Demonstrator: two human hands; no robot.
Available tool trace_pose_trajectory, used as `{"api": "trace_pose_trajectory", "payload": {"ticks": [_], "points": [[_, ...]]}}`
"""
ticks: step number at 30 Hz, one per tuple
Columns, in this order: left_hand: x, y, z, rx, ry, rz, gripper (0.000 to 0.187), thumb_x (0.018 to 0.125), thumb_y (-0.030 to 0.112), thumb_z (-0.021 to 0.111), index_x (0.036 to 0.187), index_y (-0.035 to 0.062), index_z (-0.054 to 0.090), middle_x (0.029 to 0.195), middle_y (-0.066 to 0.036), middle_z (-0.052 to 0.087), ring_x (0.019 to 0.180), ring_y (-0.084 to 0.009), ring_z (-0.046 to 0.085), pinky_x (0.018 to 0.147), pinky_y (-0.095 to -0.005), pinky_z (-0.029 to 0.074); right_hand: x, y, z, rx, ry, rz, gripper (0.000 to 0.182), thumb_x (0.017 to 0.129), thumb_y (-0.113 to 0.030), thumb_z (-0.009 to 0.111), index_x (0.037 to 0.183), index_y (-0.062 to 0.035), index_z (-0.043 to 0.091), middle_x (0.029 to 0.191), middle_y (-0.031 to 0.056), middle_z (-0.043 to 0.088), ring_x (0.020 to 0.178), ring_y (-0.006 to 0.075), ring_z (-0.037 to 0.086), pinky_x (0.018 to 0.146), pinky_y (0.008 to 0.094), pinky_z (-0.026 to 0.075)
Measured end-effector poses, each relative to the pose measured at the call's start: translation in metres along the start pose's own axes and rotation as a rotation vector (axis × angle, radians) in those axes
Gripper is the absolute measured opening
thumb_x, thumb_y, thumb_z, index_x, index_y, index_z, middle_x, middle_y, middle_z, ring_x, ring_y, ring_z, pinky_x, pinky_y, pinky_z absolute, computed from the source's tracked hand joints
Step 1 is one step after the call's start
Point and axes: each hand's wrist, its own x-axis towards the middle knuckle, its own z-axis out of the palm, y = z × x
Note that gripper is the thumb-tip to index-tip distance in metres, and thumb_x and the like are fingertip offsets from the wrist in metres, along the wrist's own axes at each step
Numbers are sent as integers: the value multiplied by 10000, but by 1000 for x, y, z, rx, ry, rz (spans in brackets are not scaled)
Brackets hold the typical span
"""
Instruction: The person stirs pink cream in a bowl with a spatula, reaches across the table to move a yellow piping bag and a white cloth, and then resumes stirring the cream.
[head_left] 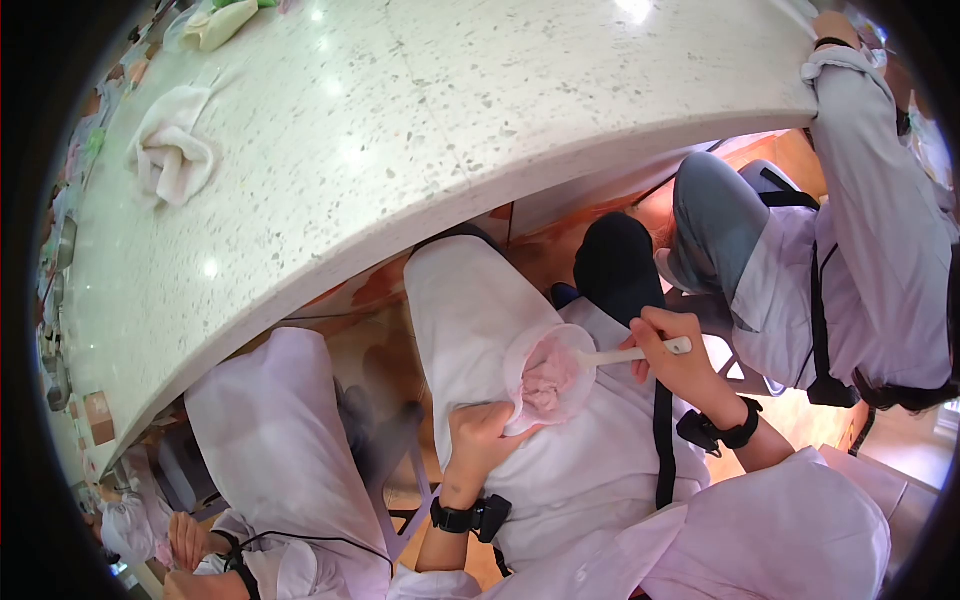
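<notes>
Over my lap, my left hand [483, 437] grips the near left side of a translucent bowl [512, 372]. Inside the bowl lies a soft, lumpy pink mass [548, 382]. My right hand [672, 352] is closed around the handle of a white spatula [640, 354], whose far end reaches into the bowl at its right side. Where that end meets the pink mass is hard to make out. Both wrists carry black bands with small devices.
A speckled white table [400, 110] curves across the top, with a crumpled white cloth [172, 150] on it. A person in light clothing [870, 200] sits at the right, an arm on the table. Another person's hands [195, 540] show at the lower left.
</notes>
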Motion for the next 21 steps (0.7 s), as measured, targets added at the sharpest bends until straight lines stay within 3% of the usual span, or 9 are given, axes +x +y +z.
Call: {"api": "trace_pose_trajectory", "payload": {"ticks": [7,13,17,21], "points": [[-1,1,2,13,-5,32,500,585,291,868,563,82,415,485,-68,424,413,-260,447,400,-335,337,4,29,9,419,-47,307,290,949,-159,516,713,7,538,665,149,617,447,161,578,416,275,466],[-3,-2,4,18,53,-1,536,565,272,884,539,74,386,478,-86,379,409,-263,389,400,-325,311,4,90,27,1031,139,690,274,941,-167,501,745,8,579,688,171,625,544,203,574,528,309,483],[-3,-4,2,-10,78,-77,537,572,268,890,538,73,391,474,-78,379,400,-235,359,399,-306,298,-1,86,37,1102,20,469,258,968,-169,488,812,21,565,740,176,650,538,214,608,505,285,510],[0,-1,1,-96,155,-237,452,577,269,898,589,43,507,491,-68,448,401,-187,364,410,-279,302,2,30,39,945,59,161,361,1006,-208,409,772,23,558,717,174,638,556,191,625,520,270,534]]}}
